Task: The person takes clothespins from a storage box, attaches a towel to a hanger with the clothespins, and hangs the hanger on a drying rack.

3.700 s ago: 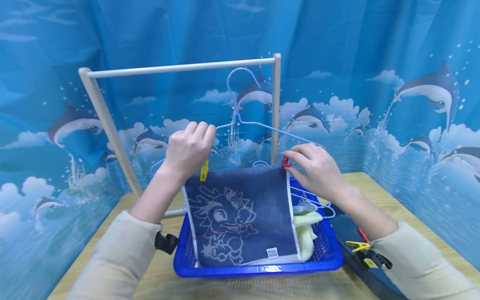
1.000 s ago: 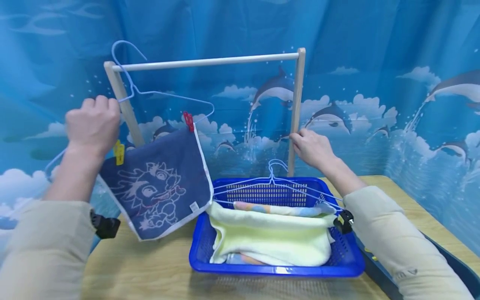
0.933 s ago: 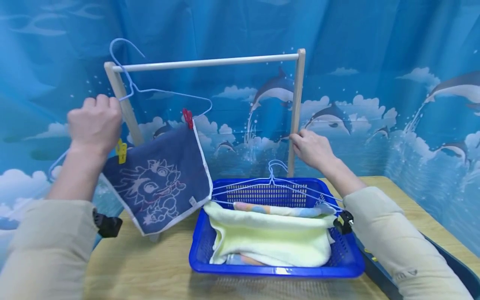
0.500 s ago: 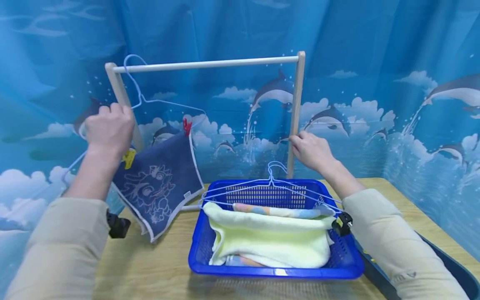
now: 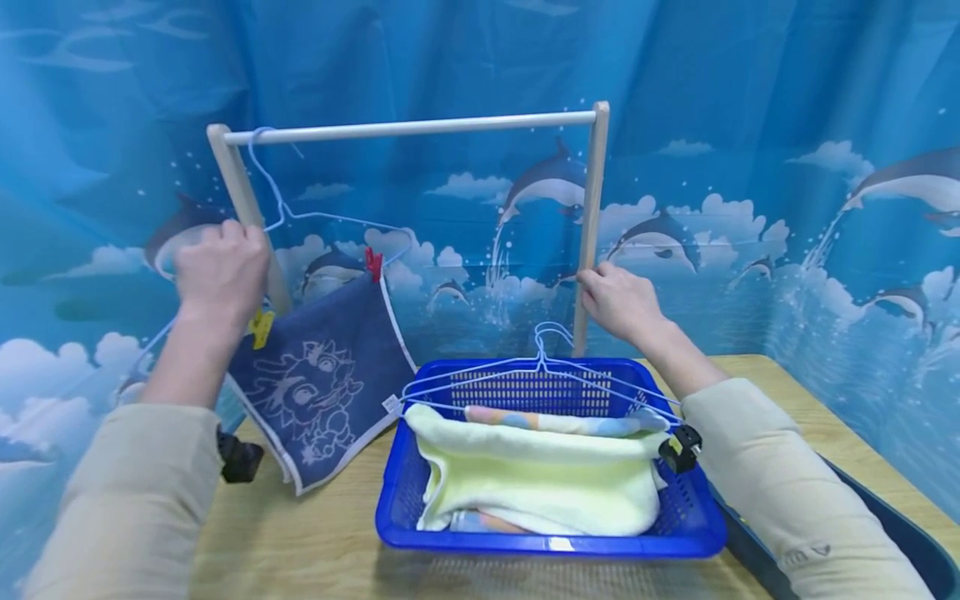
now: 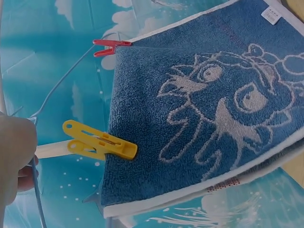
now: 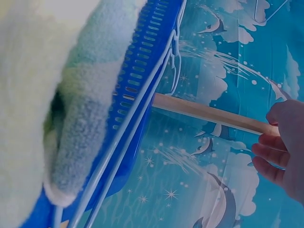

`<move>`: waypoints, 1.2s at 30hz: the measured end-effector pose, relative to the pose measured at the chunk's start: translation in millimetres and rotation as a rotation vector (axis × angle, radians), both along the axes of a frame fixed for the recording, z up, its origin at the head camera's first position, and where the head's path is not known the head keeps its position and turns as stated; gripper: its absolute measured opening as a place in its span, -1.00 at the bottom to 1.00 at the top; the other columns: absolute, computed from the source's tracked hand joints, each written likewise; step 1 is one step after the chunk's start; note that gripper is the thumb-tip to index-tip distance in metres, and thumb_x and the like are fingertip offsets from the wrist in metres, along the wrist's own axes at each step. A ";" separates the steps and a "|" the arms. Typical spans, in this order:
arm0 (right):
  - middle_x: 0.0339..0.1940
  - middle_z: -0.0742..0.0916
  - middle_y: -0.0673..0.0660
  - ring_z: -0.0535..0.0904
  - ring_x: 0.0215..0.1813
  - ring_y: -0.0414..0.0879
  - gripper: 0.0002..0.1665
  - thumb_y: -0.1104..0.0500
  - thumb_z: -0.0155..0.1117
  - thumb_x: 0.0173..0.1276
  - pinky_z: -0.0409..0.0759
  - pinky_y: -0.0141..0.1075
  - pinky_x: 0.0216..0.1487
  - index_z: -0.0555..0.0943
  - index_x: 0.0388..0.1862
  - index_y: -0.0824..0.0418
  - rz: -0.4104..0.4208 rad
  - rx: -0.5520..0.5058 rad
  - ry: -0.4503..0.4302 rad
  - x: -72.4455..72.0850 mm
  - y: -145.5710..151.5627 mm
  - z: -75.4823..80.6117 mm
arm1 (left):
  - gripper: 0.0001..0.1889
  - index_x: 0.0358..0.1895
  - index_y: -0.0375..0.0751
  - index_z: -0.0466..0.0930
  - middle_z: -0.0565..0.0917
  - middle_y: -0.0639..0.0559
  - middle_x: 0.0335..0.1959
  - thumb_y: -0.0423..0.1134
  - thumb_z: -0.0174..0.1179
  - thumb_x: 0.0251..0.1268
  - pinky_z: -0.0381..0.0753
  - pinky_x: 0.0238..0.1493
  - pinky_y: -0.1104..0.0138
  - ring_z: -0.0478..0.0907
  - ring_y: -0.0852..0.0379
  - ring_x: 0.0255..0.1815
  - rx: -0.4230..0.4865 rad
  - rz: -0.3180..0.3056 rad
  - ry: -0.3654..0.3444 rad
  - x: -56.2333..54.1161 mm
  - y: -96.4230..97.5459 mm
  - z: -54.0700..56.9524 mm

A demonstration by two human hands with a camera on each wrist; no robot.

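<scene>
My left hand [image 5: 223, 271] grips one arm of a light-blue wire hanger [image 5: 341, 218]. The hanger's hook lies over the left end of the white rail [image 5: 420, 128] of a drying rack. A dark blue towel [image 5: 322, 375] with a white dragon drawing hangs tilted from the hanger. A yellow clothespin [image 6: 102, 141] and a red clothespin [image 6: 111, 46] clip its upper edge. At the other side, my right hand [image 5: 621, 302] pinches the rack's wooden right post [image 5: 592, 192] between thumb and fingers; the right wrist view also shows that post [image 7: 213, 115].
A blue plastic basket [image 5: 551, 546] stands in the middle of the table [image 5: 315, 550], holding a pale yellow towel [image 5: 540, 475], a multicoloured towel [image 5: 558, 421] and more wire hangers [image 5: 542, 362]. A dark tray [image 5: 885, 508] sits at right, partly behind my sleeve. A dolphin-print curtain [image 5: 465, 58] surrounds the table.
My right hand left the red clothespin and took hold of the right post. My left hand carried the hanger with the towel leftward, then lowered it until its hook came over the rail.
</scene>
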State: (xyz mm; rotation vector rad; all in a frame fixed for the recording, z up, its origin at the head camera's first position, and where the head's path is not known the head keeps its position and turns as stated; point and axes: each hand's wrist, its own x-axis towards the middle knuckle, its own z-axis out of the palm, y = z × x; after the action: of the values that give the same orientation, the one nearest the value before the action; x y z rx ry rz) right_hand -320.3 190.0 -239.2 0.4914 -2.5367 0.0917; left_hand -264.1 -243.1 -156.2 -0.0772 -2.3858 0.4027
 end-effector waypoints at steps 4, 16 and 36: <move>-0.27 0.59 0.22 0.48 -0.42 0.00 -0.68 0.21 0.06 0.37 0.44 -0.23 -0.56 0.54 0.06 0.25 -0.007 -0.005 -0.021 1.9 -0.1 0.6 | -0.79 -0.28 -0.61 0.36 0.40 -0.42 -0.45 -0.41 0.03 0.24 0.42 -0.68 0.05 0.44 -0.27 -0.51 0.029 0.007 0.005 -2.0 1.4 -1.1; -0.15 0.58 0.20 0.52 -0.35 -0.01 -0.61 0.16 0.13 0.34 0.48 -0.22 -0.50 0.50 0.12 0.23 0.005 -0.002 -0.094 8.7 7.3 5.6 | -0.77 -0.36 -0.61 0.36 0.39 -0.41 -0.47 -0.37 -0.03 0.26 0.43 -0.66 0.03 0.40 -0.29 -0.45 0.075 0.011 0.100 -7.0 8.5 -8.0; 0.03 0.55 0.32 0.48 0.03 0.20 -0.54 0.15 0.15 0.33 0.50 0.07 -0.12 0.44 0.16 0.33 -0.005 -0.017 -0.143 52.5 53.5 11.6 | -0.74 -0.47 -0.45 0.41 0.43 -0.27 -0.61 -0.29 -0.03 0.29 0.50 -0.61 0.02 0.45 -0.19 -0.60 0.135 -0.155 0.047 -16.6 61.6 -30.8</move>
State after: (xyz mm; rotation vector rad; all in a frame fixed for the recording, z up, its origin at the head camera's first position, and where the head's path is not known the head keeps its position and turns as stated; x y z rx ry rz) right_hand -267.8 243.6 -227.6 0.4875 -2.6738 0.1513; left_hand -280.7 -181.6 -187.0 -0.1870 -2.3342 0.1682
